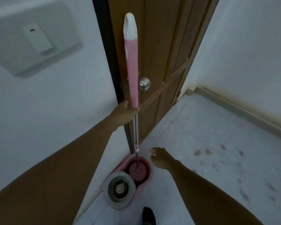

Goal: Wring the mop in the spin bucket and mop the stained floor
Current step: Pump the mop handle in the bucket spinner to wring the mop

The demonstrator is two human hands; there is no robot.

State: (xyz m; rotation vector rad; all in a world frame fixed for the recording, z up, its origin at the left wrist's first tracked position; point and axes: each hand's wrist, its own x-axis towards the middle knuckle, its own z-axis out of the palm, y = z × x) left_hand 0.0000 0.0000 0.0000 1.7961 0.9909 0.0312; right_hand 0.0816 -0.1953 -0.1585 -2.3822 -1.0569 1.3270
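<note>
My left hand (126, 113) grips the pink mop handle (132, 65) at the bottom of its pink sleeve, holding the mop upright. The metal shaft runs down to the mop's round pink head (138, 172), which sits in the water side of the pink spin bucket (151, 168). The bucket's perforated metal spin basket (119, 189) lies on the near side with nothing in it. My right hand (159, 157) hovers just right of the bucket, fingers loosely curled, holding nothing. Brownish stains (206, 152) dot the tiled floor to the right.
A brown wooden door (165, 46) with a metal knob (144, 83) stands directly behind the mop. White walls close in on the left and far right, with a skirting board (237, 109) along the right wall. A dark shoe (148, 215) shows at the bottom edge.
</note>
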